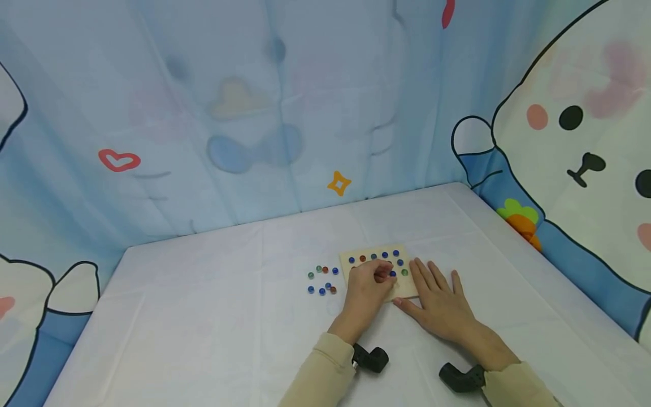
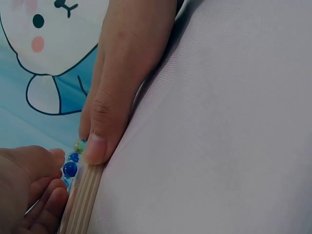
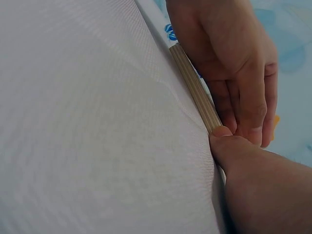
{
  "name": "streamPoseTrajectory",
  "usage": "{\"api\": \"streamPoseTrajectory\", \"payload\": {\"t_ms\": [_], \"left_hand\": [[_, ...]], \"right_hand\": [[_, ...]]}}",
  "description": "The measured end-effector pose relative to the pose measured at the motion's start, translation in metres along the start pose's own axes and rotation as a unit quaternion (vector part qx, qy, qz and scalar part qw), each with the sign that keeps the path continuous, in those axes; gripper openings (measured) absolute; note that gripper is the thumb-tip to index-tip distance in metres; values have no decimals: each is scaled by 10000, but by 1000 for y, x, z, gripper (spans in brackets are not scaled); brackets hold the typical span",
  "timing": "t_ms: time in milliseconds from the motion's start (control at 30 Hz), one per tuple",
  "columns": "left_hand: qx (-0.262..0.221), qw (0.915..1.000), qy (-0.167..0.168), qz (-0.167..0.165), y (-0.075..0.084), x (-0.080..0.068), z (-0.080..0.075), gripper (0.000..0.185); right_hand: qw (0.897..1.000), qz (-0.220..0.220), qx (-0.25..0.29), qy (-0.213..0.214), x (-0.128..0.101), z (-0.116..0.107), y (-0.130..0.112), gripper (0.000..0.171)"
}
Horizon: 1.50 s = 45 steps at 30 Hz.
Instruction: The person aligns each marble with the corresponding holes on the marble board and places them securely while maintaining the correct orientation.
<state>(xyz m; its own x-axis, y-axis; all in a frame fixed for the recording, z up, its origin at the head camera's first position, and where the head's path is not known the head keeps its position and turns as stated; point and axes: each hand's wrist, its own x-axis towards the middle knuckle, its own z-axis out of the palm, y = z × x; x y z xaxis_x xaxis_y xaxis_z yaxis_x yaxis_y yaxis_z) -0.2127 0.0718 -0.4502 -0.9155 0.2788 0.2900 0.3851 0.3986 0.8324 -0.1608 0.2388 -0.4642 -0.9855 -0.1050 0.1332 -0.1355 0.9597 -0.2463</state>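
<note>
A pale wooden board point(image 1: 405, 290) with a layered edge lies on the table, with blue, green and reddish marbles set in rows on its far part. My left hand point(image 1: 366, 285) is over the board with curled fingers, thumb and fingertips at a blue marble point(image 1: 393, 273). In the left wrist view that blue marble point(image 2: 70, 169) shows between the fingertips. My right hand point(image 1: 439, 302) lies flat with spread fingers along the board's right side; its thumb touches the near right corner. In the right wrist view the right thumb point(image 3: 229, 144) rests against the layered edge point(image 3: 195, 87).
Several loose marbles point(image 1: 322, 291), blue, green and reddish, lie on the white tablecloth point(image 1: 213, 316) left of the board. A blue printed curtain point(image 1: 305, 113) hangs behind the table. Each wrist wears a black device point(image 1: 373, 359).
</note>
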Motion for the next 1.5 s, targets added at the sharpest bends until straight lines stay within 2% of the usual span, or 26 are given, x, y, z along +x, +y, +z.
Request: {"api": "streamPoseTrajectory", "payload": {"t_ms": [300,533,733,967,1200,1500], "left_hand": [[-211,9993,-178,-236,3,-5,-12,22],[-117,9998,-113,-92,3,-9,-25,21],[-70,9997,-150,-195,3,-12,-34,22],[61,9999,-119,-16,3,-14,-45,22],[70,9999,-41,-109,0,-18,-57,22],[120,9999,-13,121,-4,-22,-72,23]], "right_hand": [[10000,34,-8,-37,0,2,-1,98],[10000,38,-68,-22,1,2,-1,99],[10000,68,-31,-32,0,1,0,99],[10000,71,-24,-29,0,1,1,99],[10000,30,23,-8,2,2,0,98],[10000,32,3,-21,1,2,1,98]]}}
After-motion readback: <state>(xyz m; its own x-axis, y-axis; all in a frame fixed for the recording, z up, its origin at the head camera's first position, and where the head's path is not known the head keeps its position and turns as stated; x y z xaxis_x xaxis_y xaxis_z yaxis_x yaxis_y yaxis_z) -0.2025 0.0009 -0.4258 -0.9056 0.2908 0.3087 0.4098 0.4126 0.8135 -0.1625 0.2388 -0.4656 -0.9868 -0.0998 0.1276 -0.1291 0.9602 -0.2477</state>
